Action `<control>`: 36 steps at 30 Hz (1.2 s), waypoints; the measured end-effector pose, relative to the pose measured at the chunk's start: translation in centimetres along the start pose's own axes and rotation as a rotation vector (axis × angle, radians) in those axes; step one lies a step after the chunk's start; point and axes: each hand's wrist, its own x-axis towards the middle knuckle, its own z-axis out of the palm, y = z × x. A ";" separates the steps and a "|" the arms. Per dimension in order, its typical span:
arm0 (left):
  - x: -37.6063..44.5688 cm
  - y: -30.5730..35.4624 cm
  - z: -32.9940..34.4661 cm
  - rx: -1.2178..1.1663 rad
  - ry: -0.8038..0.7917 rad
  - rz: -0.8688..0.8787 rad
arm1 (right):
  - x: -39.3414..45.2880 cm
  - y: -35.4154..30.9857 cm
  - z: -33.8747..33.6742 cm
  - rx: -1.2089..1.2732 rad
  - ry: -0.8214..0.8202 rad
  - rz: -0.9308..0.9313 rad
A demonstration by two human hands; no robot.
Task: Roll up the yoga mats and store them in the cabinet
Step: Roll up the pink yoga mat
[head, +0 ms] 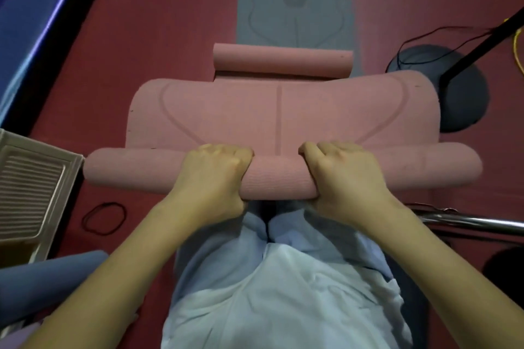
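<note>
Both hands grip the rolled part of the pink yoga mat (279, 176) — left hand (215, 176) and right hand (344, 176) curled over its middle, close together. Beyond the roll its flat remainder lies on the red floor (170, 22). Farther off sits a second pink roll (283, 59), then a grey mat (295, 8) — unrolled.

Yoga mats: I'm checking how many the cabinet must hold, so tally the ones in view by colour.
Pink: 2, the mat being rolled and a rolled one
Grey: 1, flat
Blue: 1, rolled
Total: 4
</note>
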 end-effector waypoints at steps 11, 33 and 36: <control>0.6 -0.1 1.6 0.001 0.223 -0.036 | 5.2 2.4 -3.4 0.125 -0.358 -0.119; 3.8 -1.8 0.8 0.071 0.071 -0.027 | 5.7 1.7 -1.8 0.120 -0.099 -0.055; 5.3 -2.4 -1.0 0.089 -0.053 0.034 | 4.0 1.2 0.2 0.106 0.110 -0.025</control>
